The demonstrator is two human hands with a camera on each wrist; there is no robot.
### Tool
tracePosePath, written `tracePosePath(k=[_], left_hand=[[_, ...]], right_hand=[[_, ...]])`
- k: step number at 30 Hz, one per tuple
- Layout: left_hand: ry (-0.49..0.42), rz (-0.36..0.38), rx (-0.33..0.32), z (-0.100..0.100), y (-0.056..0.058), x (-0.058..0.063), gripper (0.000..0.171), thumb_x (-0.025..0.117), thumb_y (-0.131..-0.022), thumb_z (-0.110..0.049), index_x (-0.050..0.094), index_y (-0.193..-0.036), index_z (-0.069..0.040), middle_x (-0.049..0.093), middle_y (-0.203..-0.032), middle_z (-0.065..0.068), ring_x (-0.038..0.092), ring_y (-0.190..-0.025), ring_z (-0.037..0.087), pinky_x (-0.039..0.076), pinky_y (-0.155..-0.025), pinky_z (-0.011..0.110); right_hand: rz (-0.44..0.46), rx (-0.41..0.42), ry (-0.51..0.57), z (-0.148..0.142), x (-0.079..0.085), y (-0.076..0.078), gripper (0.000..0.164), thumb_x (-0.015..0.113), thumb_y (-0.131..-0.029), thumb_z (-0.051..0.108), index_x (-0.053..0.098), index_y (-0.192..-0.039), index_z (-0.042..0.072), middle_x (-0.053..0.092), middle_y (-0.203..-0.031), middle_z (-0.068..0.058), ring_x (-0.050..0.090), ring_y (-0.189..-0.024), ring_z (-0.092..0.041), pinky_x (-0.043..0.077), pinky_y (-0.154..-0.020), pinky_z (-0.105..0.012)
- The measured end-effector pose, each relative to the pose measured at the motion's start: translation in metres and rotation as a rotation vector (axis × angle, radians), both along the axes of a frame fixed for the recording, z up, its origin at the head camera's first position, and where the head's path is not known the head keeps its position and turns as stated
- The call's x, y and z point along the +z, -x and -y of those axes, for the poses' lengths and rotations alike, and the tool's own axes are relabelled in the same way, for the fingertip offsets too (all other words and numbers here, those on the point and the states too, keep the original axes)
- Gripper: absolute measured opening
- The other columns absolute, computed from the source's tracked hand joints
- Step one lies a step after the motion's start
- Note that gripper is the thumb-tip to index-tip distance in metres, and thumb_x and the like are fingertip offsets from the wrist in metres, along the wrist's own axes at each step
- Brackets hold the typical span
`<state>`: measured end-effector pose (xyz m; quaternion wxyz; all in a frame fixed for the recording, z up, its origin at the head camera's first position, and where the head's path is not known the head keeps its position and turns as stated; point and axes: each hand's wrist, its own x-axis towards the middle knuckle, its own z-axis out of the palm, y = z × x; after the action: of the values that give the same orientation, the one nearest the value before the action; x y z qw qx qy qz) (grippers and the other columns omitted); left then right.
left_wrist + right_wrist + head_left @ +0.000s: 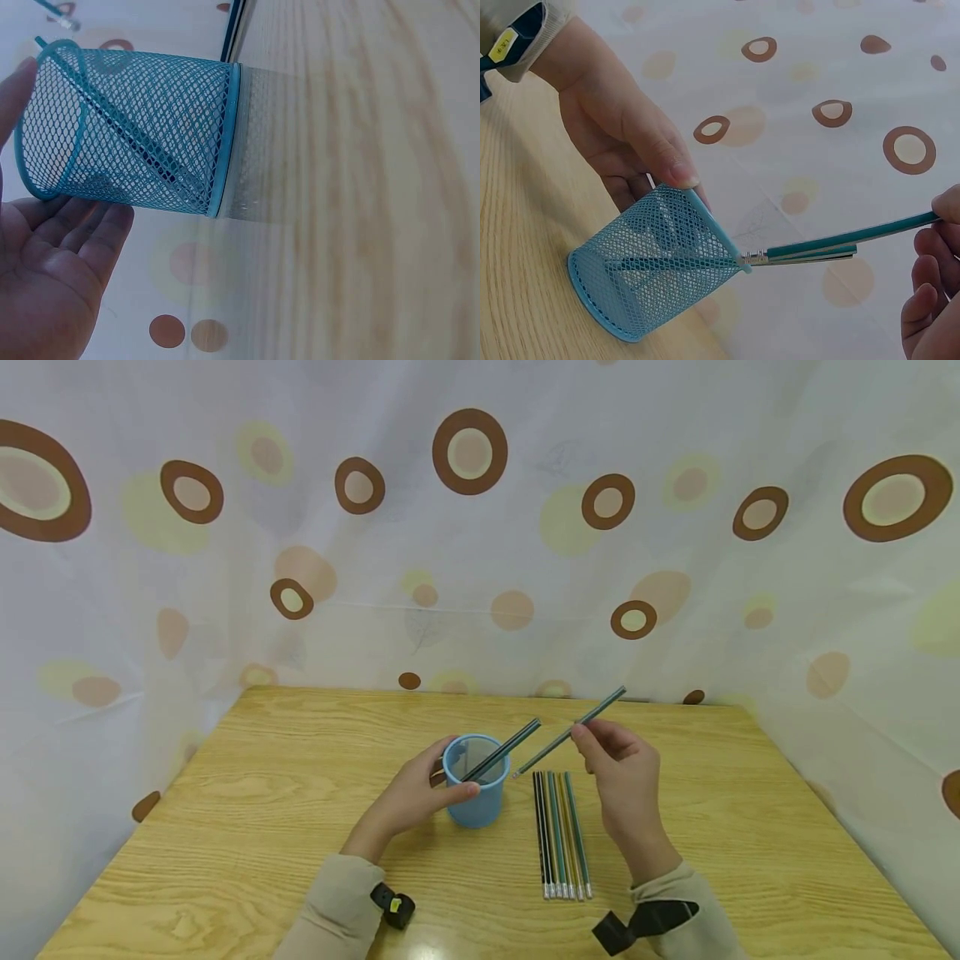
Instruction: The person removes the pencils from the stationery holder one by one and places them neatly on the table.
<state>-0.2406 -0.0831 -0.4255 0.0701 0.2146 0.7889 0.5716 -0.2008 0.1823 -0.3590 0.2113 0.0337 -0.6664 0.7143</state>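
Two hands are at work above the wood-grain bench (247, 793). The left hand (411, 795) grips the blue mesh cup (477, 814), thumb at the near side of the rim and fingers around the far-left side. The cup stands on the bench. Inside it, a small group of pencils (501, 752) leans to the right, upper ends projecting above the rim. The right hand (624, 770) pinches one green pencil (551, 746) between thumb and fingers; the pencil is tilted, its silver end lowermost, just beside the rim and apart from it. From where I stand, a row of black, green and gold pencils (556, 835) lies right of the cup, silver ends toward the person. Behind the bench hangs a spotted sheet (480, 543).
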Motion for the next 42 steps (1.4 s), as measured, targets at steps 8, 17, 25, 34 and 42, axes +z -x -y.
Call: tracePosePath(k=[8, 17, 25, 34, 42], left_hand=[[-0.002, -0.01, -0.011, 0.001, 0.0, -0.001, 0.081, 0.076, -0.089, -0.036, 0.033, -0.154, -0.016, 0.044, -0.148, 0.007, 0.041, -0.137, 0.031, 0.037, -0.11, 0.048], [-0.013, 0.003, -0.01, -0.001, -0.003, 0.004, 0.079, 0.075, -0.09, -0.023, 0.031, -0.154, -0.009, 0.041, -0.15, 0.016, 0.039, -0.138, 0.038, 0.036, -0.11, 0.053], [-0.029, 0.01, -0.039, -0.001, -0.02, 0.03, 0.078, 0.073, -0.092, -0.018, 0.03, -0.153, 0.0, 0.04, -0.149, 0.023, 0.037, -0.138, 0.043, 0.033, -0.111, 0.055], [-0.013, -0.014, -0.02, 0.001, -0.002, 0.003, 0.08, 0.076, -0.089, -0.033, 0.034, -0.154, -0.015, 0.044, -0.149, 0.012, 0.04, -0.138, 0.033, 0.035, -0.112, 0.049], [0.002, -0.012, -0.007, -0.002, -0.001, 0.002, 0.08, 0.076, -0.089, -0.025, 0.032, -0.155, -0.011, 0.043, -0.149, 0.014, 0.04, -0.138, 0.035, 0.035, -0.112, 0.05]], right_hand=[[0.009, -0.015, -0.008, -0.006, -0.005, 0.0, 0.024, 0.073, -0.091, 0.013, 0.069, -0.1, -0.01, 0.068, -0.082, -0.002, 0.05, -0.066, -0.012, 0.045, -0.056, -0.02], [0.044, -0.027, -0.011, -0.013, -0.009, -0.002, 0.027, 0.073, -0.091, 0.014, 0.069, -0.102, -0.011, 0.068, -0.082, 0.0, 0.049, -0.066, -0.012, 0.044, -0.055, -0.02], [0.05, -0.034, -0.024, -0.017, -0.011, -0.003, 0.029, 0.072, -0.092, 0.013, 0.068, -0.107, -0.012, 0.07, -0.084, 0.0, 0.05, -0.065, -0.011, 0.044, -0.055, -0.02], [0.037, -0.038, -0.029, -0.022, -0.017, -0.002, 0.023, 0.072, -0.092, 0.012, 0.072, -0.105, -0.007, 0.07, -0.086, -0.002, 0.049, -0.064, -0.012, 0.043, -0.053, -0.021], [0.063, -0.047, -0.045, -0.025, -0.02, -0.002, 0.027, 0.073, -0.092, 0.015, 0.071, -0.106, -0.008, 0.069, -0.084, -0.001, 0.049, -0.064, -0.012, 0.043, -0.053, -0.021]])
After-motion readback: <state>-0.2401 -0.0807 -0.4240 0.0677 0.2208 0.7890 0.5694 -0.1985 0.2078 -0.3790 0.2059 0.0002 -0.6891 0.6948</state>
